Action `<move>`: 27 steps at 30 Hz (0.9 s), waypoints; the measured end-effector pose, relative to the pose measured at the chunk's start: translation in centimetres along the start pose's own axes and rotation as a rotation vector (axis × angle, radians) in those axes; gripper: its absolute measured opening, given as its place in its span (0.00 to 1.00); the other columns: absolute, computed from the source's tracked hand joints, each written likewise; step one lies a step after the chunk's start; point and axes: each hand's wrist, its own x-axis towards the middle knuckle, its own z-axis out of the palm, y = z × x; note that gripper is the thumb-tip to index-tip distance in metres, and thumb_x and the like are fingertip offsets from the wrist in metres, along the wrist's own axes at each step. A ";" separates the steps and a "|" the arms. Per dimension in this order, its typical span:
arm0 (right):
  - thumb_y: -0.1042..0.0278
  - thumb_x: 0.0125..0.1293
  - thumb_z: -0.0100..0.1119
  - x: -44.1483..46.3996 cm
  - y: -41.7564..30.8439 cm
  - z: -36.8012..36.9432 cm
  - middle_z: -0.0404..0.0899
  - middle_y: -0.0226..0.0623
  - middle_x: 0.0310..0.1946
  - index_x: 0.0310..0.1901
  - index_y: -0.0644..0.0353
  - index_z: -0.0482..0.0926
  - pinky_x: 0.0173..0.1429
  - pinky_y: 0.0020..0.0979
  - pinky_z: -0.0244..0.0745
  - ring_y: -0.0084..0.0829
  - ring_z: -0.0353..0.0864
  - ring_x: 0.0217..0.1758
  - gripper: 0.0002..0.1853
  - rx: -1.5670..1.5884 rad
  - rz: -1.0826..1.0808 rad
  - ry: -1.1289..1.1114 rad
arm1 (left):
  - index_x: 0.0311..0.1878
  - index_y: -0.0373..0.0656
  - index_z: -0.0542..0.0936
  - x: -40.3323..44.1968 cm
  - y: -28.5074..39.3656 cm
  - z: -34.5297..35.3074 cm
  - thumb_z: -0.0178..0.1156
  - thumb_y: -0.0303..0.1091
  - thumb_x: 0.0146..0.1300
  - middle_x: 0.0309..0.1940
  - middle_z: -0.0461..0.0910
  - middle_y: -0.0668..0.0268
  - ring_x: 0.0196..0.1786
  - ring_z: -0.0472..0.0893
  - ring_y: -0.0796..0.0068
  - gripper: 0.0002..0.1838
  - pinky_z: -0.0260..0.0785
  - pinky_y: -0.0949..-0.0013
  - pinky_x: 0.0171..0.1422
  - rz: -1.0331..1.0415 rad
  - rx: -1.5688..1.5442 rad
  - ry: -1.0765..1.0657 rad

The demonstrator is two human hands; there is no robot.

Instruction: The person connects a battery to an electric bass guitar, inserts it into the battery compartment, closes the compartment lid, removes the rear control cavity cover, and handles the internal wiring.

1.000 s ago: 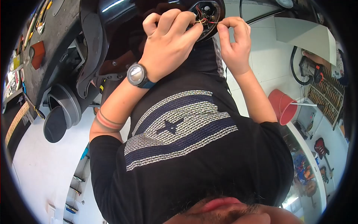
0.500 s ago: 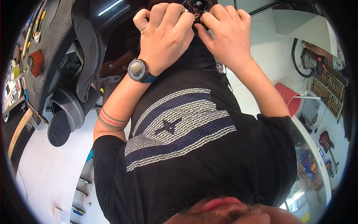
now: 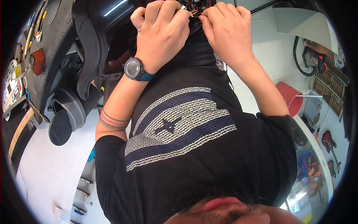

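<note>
Coloured thin wires (image 3: pixel 194 13) stick out of an open cavity in a glossy dark guitar body (image 3: pixel 121 24) at the top. Curled beside the cavity's left side, my left hand (image 3: pixel 160 31) has its fingers pressed together; its fingertips and anything between them are hidden. On the right side of the cavity, my right hand (image 3: pixel 228 30) pinches the end of a thin wire between thumb and forefinger. A gap with the wires in it separates the hands. A watch (image 3: pixel 133 68) is on my left wrist.
A dark workbench (image 3: pixel 56 48) with tools and an orange-brown block (image 3: pixel 38 62) stands at the left, a grey bin (image 3: pixel 69 110) below it. A guitar neck (image 3: pixel 20 128) lies far left. At the right are a red bucket (image 3: pixel 289 99) and a red guitar (image 3: pixel 328 141).
My right hand moved left and up to the cavity, covering it at half a second ago, then drew slightly back, exposing the wires. My left hand shifted slightly left and up.
</note>
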 end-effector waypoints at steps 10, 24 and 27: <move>0.65 0.87 0.69 2.2 4.1 2.0 0.86 0.39 0.42 0.47 0.62 0.85 0.57 0.45 0.77 0.41 0.85 0.46 0.10 0.522 0.322 0.073 | 0.47 0.56 0.93 -2.2 -0.6 -0.5 0.84 0.33 0.66 0.58 0.90 0.80 0.69 0.83 0.69 0.10 0.62 0.57 0.75 -0.019 -0.005 -0.058; 0.53 1.00 0.55 8.7 10.7 9.3 0.95 0.36 0.67 0.79 0.64 0.87 0.69 0.33 0.93 0.26 0.95 0.63 0.25 1.882 0.600 -0.617 | 0.52 0.51 0.96 -3.2 -4.1 -2.5 0.84 0.27 0.69 0.60 0.93 0.69 0.66 0.82 0.62 0.12 0.69 0.58 0.75 -0.213 -0.055 0.102; 0.48 1.01 0.52 8.4 10.1 9.1 0.95 0.36 0.68 0.80 0.63 0.86 0.68 0.33 0.93 0.26 0.95 0.64 0.28 1.840 0.600 -0.627 | 0.52 0.51 0.95 -3.2 -4.2 -2.3 0.84 0.27 0.68 0.60 0.93 0.69 0.65 0.82 0.63 0.12 0.68 0.59 0.75 -0.203 -0.032 0.099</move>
